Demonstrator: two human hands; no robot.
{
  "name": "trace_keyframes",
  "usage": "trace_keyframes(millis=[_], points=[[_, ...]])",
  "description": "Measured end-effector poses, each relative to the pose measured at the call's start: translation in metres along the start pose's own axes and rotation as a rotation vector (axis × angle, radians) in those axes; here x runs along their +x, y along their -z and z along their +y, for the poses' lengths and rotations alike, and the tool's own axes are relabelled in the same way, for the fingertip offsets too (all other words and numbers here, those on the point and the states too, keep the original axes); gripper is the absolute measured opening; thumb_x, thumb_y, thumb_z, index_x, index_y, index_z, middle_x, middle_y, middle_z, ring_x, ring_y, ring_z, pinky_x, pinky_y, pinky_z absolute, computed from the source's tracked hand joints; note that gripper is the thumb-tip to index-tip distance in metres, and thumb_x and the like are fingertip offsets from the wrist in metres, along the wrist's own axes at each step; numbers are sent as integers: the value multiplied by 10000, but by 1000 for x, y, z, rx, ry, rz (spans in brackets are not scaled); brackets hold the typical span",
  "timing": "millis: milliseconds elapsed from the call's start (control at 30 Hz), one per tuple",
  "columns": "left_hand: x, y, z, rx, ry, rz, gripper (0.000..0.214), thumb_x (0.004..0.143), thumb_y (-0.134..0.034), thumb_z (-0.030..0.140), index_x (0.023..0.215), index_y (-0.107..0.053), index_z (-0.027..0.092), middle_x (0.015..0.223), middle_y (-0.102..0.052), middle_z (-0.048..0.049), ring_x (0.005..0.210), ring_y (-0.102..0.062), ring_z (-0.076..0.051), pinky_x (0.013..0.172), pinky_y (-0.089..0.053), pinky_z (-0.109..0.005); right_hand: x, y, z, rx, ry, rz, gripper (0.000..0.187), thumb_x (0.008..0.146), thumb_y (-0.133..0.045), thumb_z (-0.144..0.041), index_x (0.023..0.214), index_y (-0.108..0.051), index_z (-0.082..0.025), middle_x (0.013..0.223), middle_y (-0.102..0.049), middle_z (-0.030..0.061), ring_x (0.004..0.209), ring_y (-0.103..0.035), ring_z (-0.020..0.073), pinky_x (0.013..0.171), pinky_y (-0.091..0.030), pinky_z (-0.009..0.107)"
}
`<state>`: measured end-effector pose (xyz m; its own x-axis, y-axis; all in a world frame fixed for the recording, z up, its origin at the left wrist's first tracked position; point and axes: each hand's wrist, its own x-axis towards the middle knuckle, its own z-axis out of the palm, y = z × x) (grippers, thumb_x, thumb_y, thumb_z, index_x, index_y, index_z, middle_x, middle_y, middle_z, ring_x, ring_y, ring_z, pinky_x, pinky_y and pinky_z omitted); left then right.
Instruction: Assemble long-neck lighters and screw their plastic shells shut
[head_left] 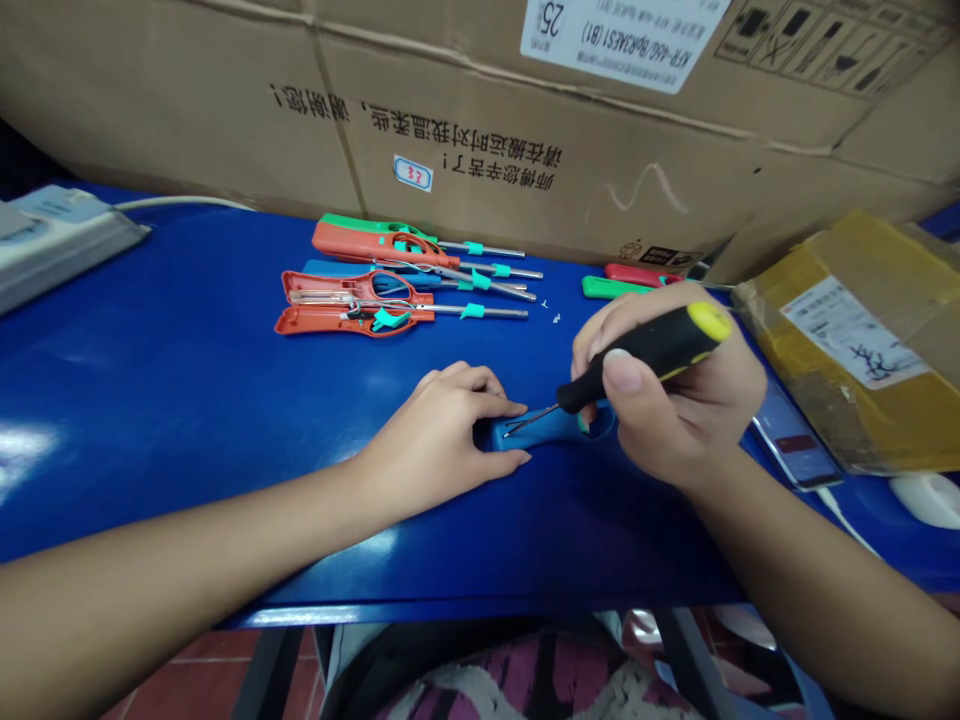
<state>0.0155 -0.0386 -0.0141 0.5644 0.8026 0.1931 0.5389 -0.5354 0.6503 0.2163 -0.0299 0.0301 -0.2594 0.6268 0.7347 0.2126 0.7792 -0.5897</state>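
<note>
My left hand (pixel 439 425) pinches the handle end of a blue lighter (pixel 544 430) lying on the blue table, thumb and fingers on either side of it. In my right hand (pixel 675 390) is a black screwdriver (pixel 645 350) with a yellow end cap. Its thin shaft slants down to the left, and its tip meets the blue lighter close to my left fingertips. My right fingers partly cover the far end of the lighter. Whether the tip sits in a screw is too small to tell.
Behind my hands lie several long-necked lighters (pixel 352 320), some opened, with tiny white bits (pixel 556 319) beside them. Red and green handles (pixel 611 287) lie near the large cardboard box (pixel 465 130). At right are a yellow-taped parcel (pixel 847 340) and a phone (pixel 799 435) on a cable.
</note>
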Motion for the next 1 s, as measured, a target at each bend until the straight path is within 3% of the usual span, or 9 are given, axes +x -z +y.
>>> trace_keyframes(millis=[400, 833, 1000], points=[[-1, 1, 0, 7, 1, -8, 253, 797, -814, 318, 1037, -781, 242, 976, -683, -17, 907, -582, -218, 874, -464, -402, 1, -4, -2, -3, 2, -35, 73, 922, -648, -280, 876, -608, -241, 767, -619, 4, 569, -573, 130, 491, -516, 282], [-1, 0, 0, 12, -5, -3, 255, 803, -815, 331, 1037, -780, 234, 975, -682, -18, 910, -586, -219, 877, -470, -402, 1, -8, -8, 3, -142, -17, 148, 915, -690, -332, 869, -598, -226, 780, -639, -9, 514, -552, 88, 413, -467, 221], [-1, 0, 0, 11, -8, 0, 285, 798, -819, 322, 1068, -778, 242, 983, -691, -19, 914, -590, -222, 878, -474, -405, 1, -9, -9, -41, -137, -4, 133, 906, -700, -307, 867, -599, -228, 817, -644, 4, 511, -547, 85, 389, -449, 219]])
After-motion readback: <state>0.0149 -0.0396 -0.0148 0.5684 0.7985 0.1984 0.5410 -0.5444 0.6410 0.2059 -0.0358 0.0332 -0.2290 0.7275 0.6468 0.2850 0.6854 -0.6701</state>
